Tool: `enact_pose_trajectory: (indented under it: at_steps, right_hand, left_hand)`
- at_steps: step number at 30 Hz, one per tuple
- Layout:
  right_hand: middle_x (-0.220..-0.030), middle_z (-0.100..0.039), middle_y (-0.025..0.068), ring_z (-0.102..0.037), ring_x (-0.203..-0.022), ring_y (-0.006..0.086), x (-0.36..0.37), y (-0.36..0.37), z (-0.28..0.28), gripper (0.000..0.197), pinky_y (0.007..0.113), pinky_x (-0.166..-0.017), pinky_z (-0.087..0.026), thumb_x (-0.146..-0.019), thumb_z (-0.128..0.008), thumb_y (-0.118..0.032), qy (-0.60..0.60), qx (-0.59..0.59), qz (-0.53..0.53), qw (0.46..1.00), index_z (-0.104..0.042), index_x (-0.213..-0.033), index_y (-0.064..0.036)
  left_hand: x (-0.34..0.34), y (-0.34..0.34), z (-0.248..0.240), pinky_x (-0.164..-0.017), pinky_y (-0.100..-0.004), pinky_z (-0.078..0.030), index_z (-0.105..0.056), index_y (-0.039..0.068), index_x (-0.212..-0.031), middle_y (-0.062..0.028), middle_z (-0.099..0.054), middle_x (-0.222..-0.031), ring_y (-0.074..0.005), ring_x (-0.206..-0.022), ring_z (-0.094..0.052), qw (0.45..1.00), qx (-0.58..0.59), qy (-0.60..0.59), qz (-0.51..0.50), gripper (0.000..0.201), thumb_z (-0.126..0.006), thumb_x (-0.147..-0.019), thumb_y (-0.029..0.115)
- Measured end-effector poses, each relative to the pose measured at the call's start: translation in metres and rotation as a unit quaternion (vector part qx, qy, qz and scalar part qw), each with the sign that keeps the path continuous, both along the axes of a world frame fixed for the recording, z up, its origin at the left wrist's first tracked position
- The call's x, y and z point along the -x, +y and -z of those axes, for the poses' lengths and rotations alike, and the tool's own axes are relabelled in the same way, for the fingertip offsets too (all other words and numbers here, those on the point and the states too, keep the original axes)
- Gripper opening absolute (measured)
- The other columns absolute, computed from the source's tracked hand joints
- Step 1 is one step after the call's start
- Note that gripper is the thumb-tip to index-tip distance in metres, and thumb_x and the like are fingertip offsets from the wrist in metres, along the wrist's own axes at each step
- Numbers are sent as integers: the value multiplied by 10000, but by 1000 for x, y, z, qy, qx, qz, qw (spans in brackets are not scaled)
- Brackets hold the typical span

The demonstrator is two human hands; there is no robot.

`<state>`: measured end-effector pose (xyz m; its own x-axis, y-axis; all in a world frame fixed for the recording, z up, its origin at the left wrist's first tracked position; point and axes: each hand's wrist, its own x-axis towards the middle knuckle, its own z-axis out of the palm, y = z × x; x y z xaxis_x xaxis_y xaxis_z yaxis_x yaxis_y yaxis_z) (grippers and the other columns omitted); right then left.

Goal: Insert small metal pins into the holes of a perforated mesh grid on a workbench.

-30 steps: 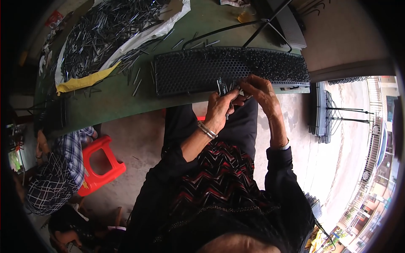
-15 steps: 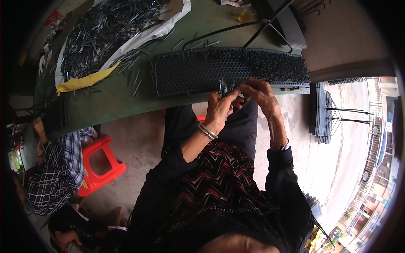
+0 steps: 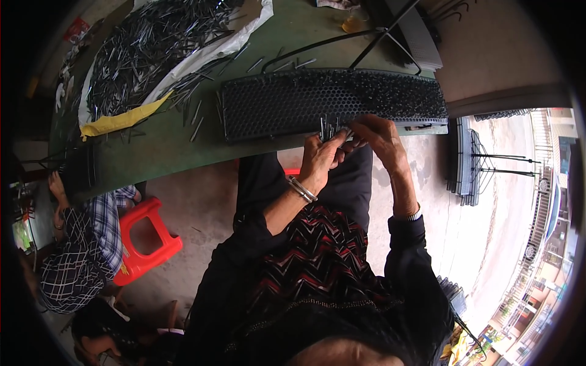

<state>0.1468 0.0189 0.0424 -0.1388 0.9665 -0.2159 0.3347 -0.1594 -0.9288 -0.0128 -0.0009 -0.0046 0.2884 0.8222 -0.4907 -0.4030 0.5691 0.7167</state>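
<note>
While left fingers (image 3: 334, 141) clamp thin rods (image 3: 323, 127), right fingers (image 3: 364, 129) curl alongside, their grip unclear.

Green table (image 3: 152, 155) holds a rack (image 3: 287, 104), loose rods (image 3: 196, 129), and apparently a sack (image 3: 128, 121).

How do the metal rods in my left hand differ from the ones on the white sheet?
The handful of rods is small; the heap of rods is far larger. The handful points roughly one way, gripped in the left hand; the heap lies jumbled in many directions on the white sheet. Both consist of slim metal rods.
</note>
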Motion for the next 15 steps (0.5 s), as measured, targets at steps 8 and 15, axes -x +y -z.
enact_pose_trajectory:
  at_steps: [8, 15]
  right_hand:
    - [-754, -656, 85, -637, -675, 137, 1, 7, 0, 135, 255, -611, -501, -887, -565, -88, 59, -67, 87, 992, -621, -888, 34]
    - [-753, -681, 80, -633, -652, 114, -2, 34, 12, 134, 241, -589, -477, -895, -570, -106, -120, -209, 226, 944, -619, -900, 18]
  left_hand:
    - [6, 6, -7, -384, -176, -269, -618, 54, -861, -74, -637, -699, -69, -505, -488, 994, 63, -85, -36, 207, -635, -891, 258]
    - [1, 7, 11, -389, -187, -278, -601, 35, -882, -93, -606, -695, -93, -511, -484, 985, 108, -132, -24, 200, -631, -894, 232]
